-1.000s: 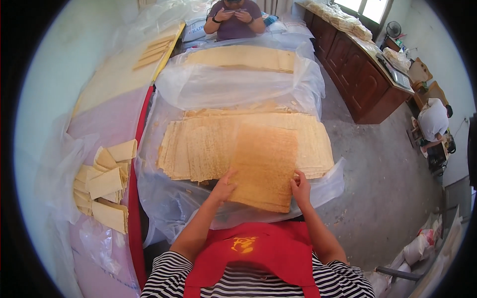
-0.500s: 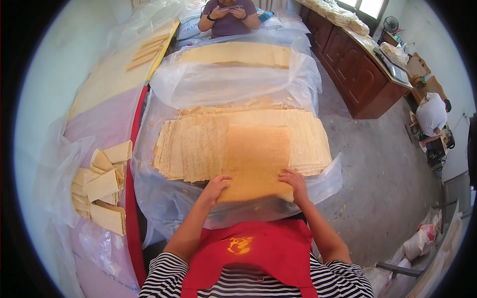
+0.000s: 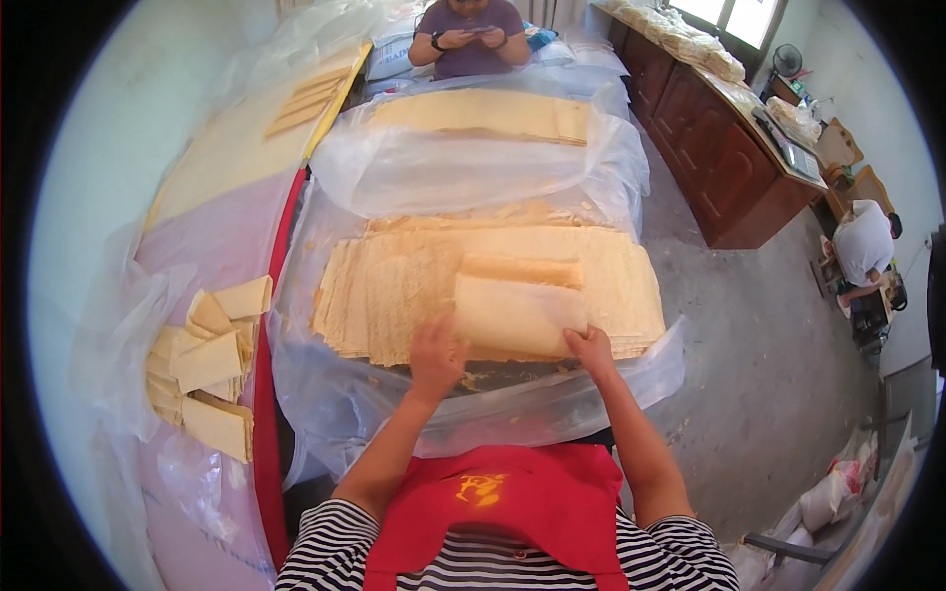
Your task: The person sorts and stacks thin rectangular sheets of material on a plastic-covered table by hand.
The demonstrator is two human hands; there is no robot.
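A thin tan, flexible sheet that looks like bean curd sheet [image 3: 517, 313] lies folded over on a wide stack of similar sheets [image 3: 621, 286]. Its near part is turned up and away, showing a paler face. At its near right corner, my right hand [image 3: 591, 353] pinches the edge between thumb and fingers. My left hand [image 3: 439, 357] is over the sheet's left edge, its fingers smeared by motion, so its grip is unclear.
Clear plastic sheeting [image 3: 424, 414] lies under and around the stack. Folded tan pieces [image 3: 212, 360] are piled on the left table. Farther off lies another sheet stack [image 3: 483, 110], with a person [image 3: 473, 39] behind it. A wooden cabinet [image 3: 724, 163] stands right; another person [image 3: 863, 241] sits beyond.
The sheet's near half has been folded away from me, over its far half. Both hands moved forward with it, and the left hand is now blurred at the left edge.
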